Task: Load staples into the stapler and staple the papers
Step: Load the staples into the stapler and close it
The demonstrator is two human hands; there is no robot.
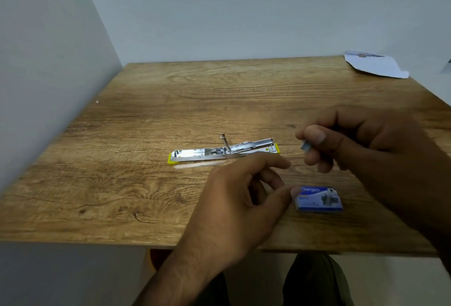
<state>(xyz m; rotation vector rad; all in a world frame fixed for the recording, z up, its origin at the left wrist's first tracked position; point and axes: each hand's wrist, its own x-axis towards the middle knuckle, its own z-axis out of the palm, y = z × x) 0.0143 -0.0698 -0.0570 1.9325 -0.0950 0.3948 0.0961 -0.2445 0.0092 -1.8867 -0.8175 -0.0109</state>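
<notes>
1. Loading step is what's in hand: the stapler [223, 152] is laid wide open and flat mid-table [122, 134], metal channel facing up.
2. A small strip of staples [305, 146] is pinched between thumb and fingertips of the right hand [361, 139], held above the table just right of the stapler.
3. The left hand [244, 198] is loosely curled, clamped on nothing, one fingertip touching the blue staple box [318, 199].
4. Papers [375, 65] are parked at the far right corner, untouched.
5. Next, probably: strip needs to be lined up with the channel, legs down, then the stapler closed.
</notes>
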